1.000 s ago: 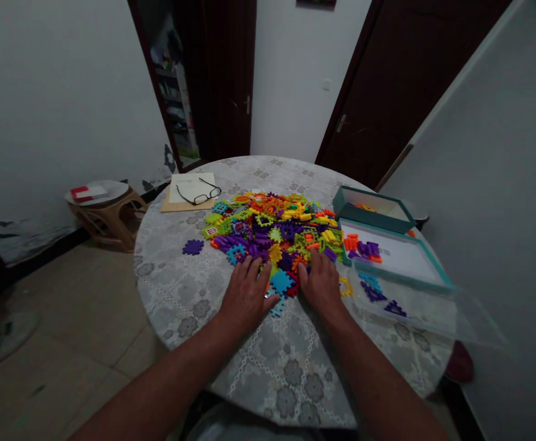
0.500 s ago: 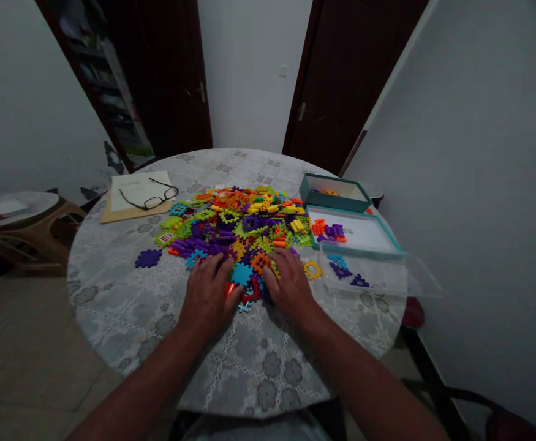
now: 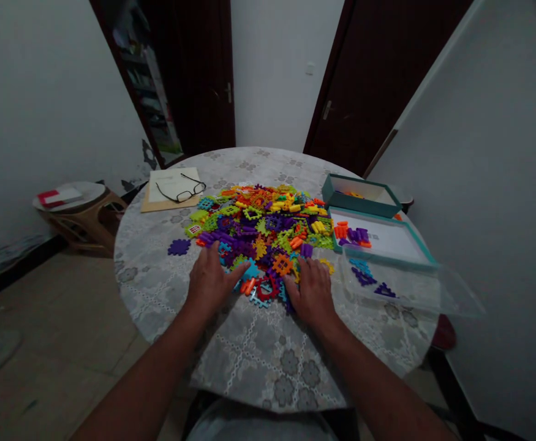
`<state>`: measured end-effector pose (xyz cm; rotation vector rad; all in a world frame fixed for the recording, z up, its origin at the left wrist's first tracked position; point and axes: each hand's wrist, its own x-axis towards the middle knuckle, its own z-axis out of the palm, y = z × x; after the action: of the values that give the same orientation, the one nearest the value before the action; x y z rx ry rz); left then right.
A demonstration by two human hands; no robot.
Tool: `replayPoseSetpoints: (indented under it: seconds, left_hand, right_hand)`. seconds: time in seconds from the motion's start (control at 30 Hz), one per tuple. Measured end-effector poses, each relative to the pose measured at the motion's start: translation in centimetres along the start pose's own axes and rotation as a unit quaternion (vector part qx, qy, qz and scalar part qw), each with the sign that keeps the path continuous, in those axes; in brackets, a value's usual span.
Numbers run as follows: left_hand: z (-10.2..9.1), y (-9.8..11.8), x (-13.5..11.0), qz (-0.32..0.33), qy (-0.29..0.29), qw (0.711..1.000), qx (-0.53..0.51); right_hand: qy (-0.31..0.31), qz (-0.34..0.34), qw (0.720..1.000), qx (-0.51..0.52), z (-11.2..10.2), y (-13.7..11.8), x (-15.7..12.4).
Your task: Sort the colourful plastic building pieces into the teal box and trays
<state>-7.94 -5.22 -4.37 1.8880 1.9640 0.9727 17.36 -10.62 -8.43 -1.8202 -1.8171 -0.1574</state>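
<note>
A wide heap of colourful plastic building pieces (image 3: 253, 223) covers the middle of the round table. At its near left edge lies my left hand (image 3: 210, 278), fingers spread, the thumb touching a light blue piece (image 3: 250, 269). My right hand (image 3: 311, 288) rests against the near right edge, fingers apart, close to an orange window-shaped piece (image 3: 282, 264). Between the hands are a red ring-like piece (image 3: 268, 288) and small orange connectors (image 3: 248, 286). Neither hand grips a piece that I can see.
To the right are a teal box (image 3: 362, 196), a white tray with a teal rim (image 3: 400, 239) holding connectors, and a clear plastic lid (image 3: 405, 300) with triangles. Glasses (image 3: 182, 195) lie on papers (image 3: 166, 179) at left. A purple square (image 3: 179, 247) sits apart from the heap.
The view has turned left. My left hand has moved away from the pieces between the hands, its thumb spreading wider, and more of those pieces show. My right hand stays beside the heap.
</note>
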Motion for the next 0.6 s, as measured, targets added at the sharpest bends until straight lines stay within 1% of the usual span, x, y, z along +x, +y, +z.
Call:
replayPoseSetpoints:
  seconds: [0.07,0.13,0.23,0.33,0.4,0.47,0.6]
  left_hand:
    - [0.0,0.5,0.9,-0.019,-0.004,0.998,-0.051]
    - [0.1,1.1,1.8,-0.065,0.006,0.991,-0.113]
    - [0.3,2.0,2.7,-0.153,0.038,0.962,-0.224]
    - [0.9,2.4,2.8,-0.208,0.055,0.926,-0.310]
    - [1.4,2.5,2.5,-0.227,0.038,0.913,-0.338]
    - [1.9,2.7,2.2,-0.230,0.001,0.911,-0.342]
    - [2.6,3.7,2.0,-0.197,-0.061,0.934,-0.293]
  right_hand:
    - [-0.001,-0.009,1.000,0.002,0.4,-0.3,0.4]
    - [-0.002,-0.014,1.000,0.004,0.9,-0.7,1.0]
    - [0.004,-0.024,1.000,0.011,1.4,-1.2,2.1]
    - [0.018,-0.022,0.999,0.025,2.0,-1.5,3.1]
    - [0.024,-0.016,0.999,0.032,2.3,-1.5,3.6]
    - [0.028,-0.010,0.999,0.041,2.6,-1.5,3.8]
    - [0.033,-0.007,0.997,0.072,2.7,-1.5,3.8]
